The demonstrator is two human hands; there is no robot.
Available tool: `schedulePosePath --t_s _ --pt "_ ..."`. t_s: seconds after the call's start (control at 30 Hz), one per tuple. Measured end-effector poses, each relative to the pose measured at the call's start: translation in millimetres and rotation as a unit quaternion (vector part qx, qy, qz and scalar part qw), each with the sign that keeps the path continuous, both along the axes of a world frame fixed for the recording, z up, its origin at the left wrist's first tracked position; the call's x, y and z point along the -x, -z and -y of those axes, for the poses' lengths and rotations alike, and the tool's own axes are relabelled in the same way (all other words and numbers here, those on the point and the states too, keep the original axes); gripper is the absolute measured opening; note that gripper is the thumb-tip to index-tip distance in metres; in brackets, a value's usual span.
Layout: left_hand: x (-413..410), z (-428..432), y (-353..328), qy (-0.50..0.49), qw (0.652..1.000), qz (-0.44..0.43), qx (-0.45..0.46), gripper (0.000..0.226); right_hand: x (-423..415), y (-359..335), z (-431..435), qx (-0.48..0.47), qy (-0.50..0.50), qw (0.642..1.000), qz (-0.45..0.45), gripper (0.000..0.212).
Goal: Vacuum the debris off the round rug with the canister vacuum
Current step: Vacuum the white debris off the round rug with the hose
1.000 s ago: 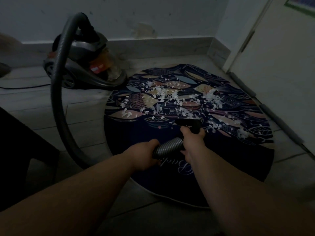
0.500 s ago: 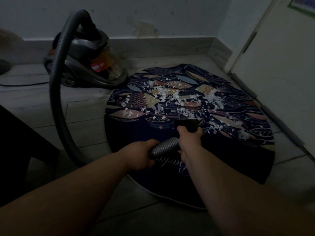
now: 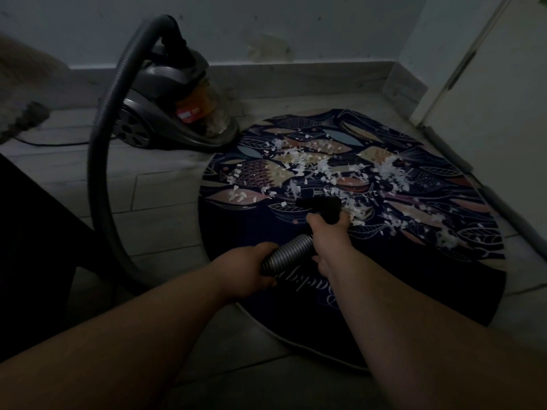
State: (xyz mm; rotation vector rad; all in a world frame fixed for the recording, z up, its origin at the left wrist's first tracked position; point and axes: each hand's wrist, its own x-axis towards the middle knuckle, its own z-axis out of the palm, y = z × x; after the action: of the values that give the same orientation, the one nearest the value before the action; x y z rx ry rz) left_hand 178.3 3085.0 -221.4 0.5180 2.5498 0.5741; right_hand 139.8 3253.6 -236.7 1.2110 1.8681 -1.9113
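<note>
Moved: nozzle [image 3: 321, 205], edged slightly farther across the round rug [image 3: 414, 291], its head now at the near edge of the debris [image 3: 302, 161].
Left hand [image 3: 245, 272]: fingers curled round the ribbed hose [image 3: 288, 255], above the rug's near-left edge.
Right hand [image 3: 328, 236]: gripping the hose end just behind the nozzle.
Debris: white scraps scattered over the rug's patterned middle and far part.
Hose: loops left and up to the canister vacuum [image 3: 165, 113], which stands on the tiled floor [image 3: 154, 208] at the rug's far-left edge, near the wall [image 3: 296, 25].
</note>
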Motion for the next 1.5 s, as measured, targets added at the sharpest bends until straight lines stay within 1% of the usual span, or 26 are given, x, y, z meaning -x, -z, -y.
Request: schedulePosePath --t_s 0.13,0.27,0.83,0.97,1.13,1.5 --pt "-1.2 12.2 -2.1 -0.013 1.000 0.000 -0.002 0.065 4.2 2.3 11.5 -0.006 -0.023 1.000 0.006 0.082" --pt "-3.4 19.9 -5.3 -0.019 1.000 -0.003 0.003 0.064 4.3 1.7 17.6 0.009 -0.038 0.999 0.014 0.081" --pt "-15.7 46.2 -17.0 -0.073 0.997 -0.004 0.034 0.062 14.4 0.5 57.9 0.041 -0.111 0.993 -0.015 0.085" --pt "-16.9 45.8 -17.3 -0.078 0.996 0.002 0.034 0.061 12.2 0.2 60.7 0.022 -0.104 0.994 -0.028 0.084" --pt "-19.3 43.0 -18.0 -0.082 0.996 -0.005 0.034 0.060 12.3 0.3 57.5 0.024 -0.099 0.994 -0.029 0.083" --pt "-18.1 57.4 -14.1 -0.112 0.993 0.013 0.020 0.059 19.2 3.4 71.8 0.064 -0.133 0.988 -0.035 0.086"
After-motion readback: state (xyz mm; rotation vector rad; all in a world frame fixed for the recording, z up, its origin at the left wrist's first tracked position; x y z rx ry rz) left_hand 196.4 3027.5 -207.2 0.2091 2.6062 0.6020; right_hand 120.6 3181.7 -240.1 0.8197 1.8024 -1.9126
